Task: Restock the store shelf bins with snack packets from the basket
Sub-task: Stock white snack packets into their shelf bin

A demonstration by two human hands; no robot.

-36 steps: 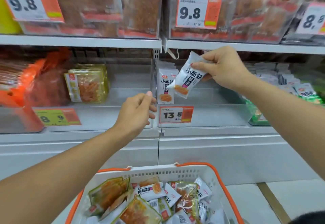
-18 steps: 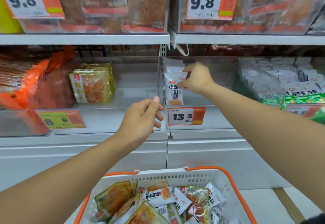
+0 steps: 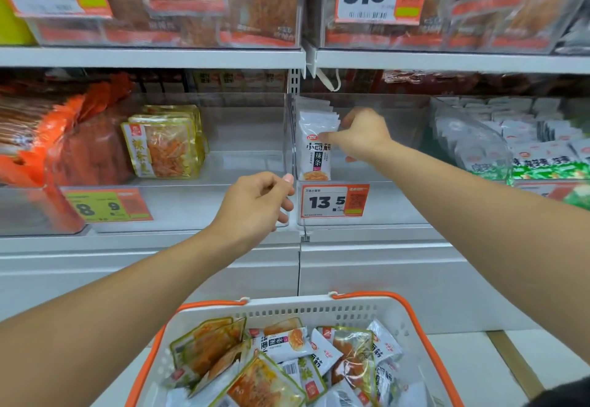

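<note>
A white snack packet (image 3: 314,157) with black lettering stands upright at the front of a short row of like packets, at the left end of a clear shelf bin (image 3: 399,205). My right hand (image 3: 360,133) reaches into that bin and pinches the packet near its top. My left hand (image 3: 255,202) is lower and to the left, fingers curled round the corner of the neighbouring bin's clear front panel (image 3: 191,205). Below, the white basket (image 3: 287,307) with orange handles holds several white and yellow-green snack packets (image 3: 277,358).
Yellow packets (image 3: 166,145) stand in the left bin beside orange-red bags (image 3: 73,151). White and green packets (image 3: 542,157) fill the bin at the right. A 13.5 price tag (image 3: 333,202) hangs on the middle bin. An upper shelf (image 3: 153,57) of bagged snacks runs overhead.
My right hand carried the white packet down from in front of the upper shelf into the bin and stood it against the row. My left hand stayed by the bin front.
</note>
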